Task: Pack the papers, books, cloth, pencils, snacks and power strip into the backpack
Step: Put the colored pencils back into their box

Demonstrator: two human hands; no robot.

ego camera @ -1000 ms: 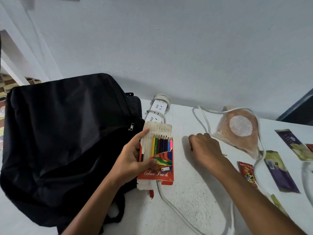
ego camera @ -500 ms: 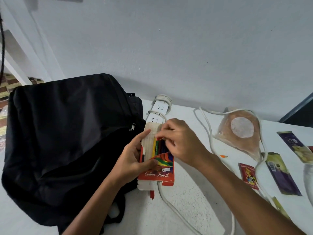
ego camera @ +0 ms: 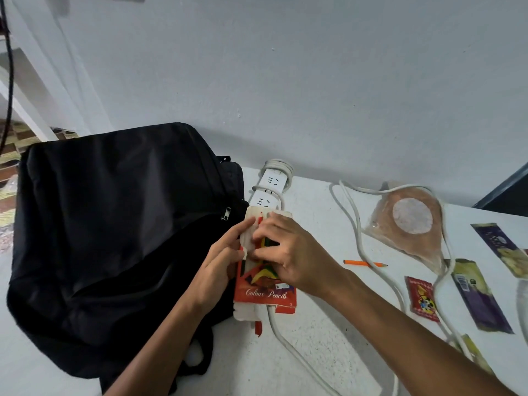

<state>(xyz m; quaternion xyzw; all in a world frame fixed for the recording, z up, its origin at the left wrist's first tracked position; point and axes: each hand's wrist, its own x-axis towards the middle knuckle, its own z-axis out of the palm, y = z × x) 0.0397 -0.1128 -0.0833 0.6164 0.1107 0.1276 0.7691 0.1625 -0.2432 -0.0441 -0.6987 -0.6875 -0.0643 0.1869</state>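
Against the wall at left slumped the soft black backpack [ego camera: 114, 238]. Beside it, her left hand [ego camera: 220, 264] clasped the worn cardboard pencil box [ego camera: 264, 292] while right hand [ego camera: 291, 252] fingers pinched pencils into its mouth; keeping them parallel looked wise. One smooth orange pencil [ego camera: 364, 263] lay loose near the white cord [ego camera: 360, 224].

Head-worn view, forward and down (wide-angle), close above the table [ego camera: 328, 332]

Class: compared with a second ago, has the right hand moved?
Yes. The right hand has crossed leftward from the bare table beside the cord onto the pencil box, toward the backpack.
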